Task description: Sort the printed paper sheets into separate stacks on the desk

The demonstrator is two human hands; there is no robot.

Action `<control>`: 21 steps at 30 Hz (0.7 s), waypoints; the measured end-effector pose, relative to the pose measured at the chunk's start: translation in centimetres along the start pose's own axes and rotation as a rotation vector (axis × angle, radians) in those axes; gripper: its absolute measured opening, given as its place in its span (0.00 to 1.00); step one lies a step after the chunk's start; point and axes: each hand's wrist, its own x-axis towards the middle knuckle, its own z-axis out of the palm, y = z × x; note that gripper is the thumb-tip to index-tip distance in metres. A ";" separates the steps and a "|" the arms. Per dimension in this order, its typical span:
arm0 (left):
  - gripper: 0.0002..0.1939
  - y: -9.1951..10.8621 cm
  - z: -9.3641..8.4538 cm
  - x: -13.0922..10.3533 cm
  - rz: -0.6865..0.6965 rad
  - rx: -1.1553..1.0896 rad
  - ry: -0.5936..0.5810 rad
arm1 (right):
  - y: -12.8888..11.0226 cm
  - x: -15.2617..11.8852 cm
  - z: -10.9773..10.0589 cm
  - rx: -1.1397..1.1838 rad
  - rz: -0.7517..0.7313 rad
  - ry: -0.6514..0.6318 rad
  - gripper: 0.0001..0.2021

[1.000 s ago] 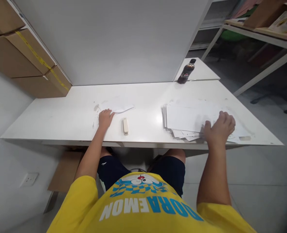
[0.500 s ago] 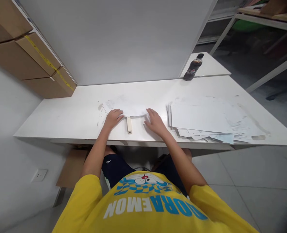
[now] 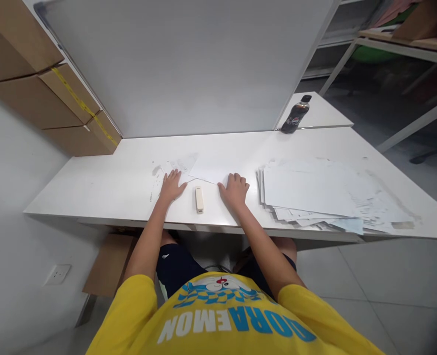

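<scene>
My left hand (image 3: 171,186) lies with spread fingers on a printed sheet of paper (image 3: 183,162) left of centre. A plain white sheet (image 3: 211,167) lies beside it, its left corner meeting or overlapping the printed one; I cannot tell which is on top. My right hand (image 3: 235,191) rests on the right part of the white sheet, fingers apart and slightly bent, thumb at its near edge. Between my hands, nearer the table's front edge, lies a narrow cream block (image 3: 199,199) that looks like a small stapler. Neither hand touches it.
A thick, uneven stack of papers (image 3: 307,190) lies on the white table (image 3: 92,182) to the right. A dark soda bottle (image 3: 295,116) stands behind it. A grey-white panel (image 3: 196,69) rises at the back. Cardboard boxes (image 3: 70,106) are piled at the left.
The printed and white sheets have spread apart sideways, so more of the printed one shows. My hands have flattened onto them. The cream block now stands clear of the paper edge.
</scene>
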 end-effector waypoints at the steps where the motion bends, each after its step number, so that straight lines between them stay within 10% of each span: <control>1: 0.30 0.1 0.0 -0.1 0.018 -0.006 0.018 | -0.1 0.0 -0.1 -0.015 0.004 -0.001 0.25; 21: 0.18 0.9 -0.6 -2.0 0.329 -0.228 0.422 | 0.2 0.0 0.3 0.041 -0.257 -0.084 0.22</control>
